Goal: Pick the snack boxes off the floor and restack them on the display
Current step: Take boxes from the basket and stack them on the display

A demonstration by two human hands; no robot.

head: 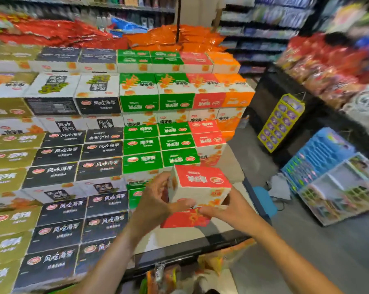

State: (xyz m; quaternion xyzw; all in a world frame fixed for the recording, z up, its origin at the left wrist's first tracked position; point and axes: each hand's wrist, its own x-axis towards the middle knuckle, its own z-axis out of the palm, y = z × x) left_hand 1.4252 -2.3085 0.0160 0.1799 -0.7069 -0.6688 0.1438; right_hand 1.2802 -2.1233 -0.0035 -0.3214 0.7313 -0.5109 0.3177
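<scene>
Left hand (156, 200) and right hand (226, 209) both grasp red-and-white snack box (200, 185), held above display (179, 236) front right corner, beside green boxes (142, 145). Box lettering Chinese, blurred. Black boxes (60, 170) read 风吃海带.

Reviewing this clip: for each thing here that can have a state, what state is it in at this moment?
Red snack box: held off the display by both hands, tilted.
Left hand: grip curled round the box's left side.
Right hand: fingers pinch the box's lower right edge.
Second red box: lying flat on the shelf, under the held one.
Display: stacked in colour columns, bare shelf at the red column's front.
</scene>
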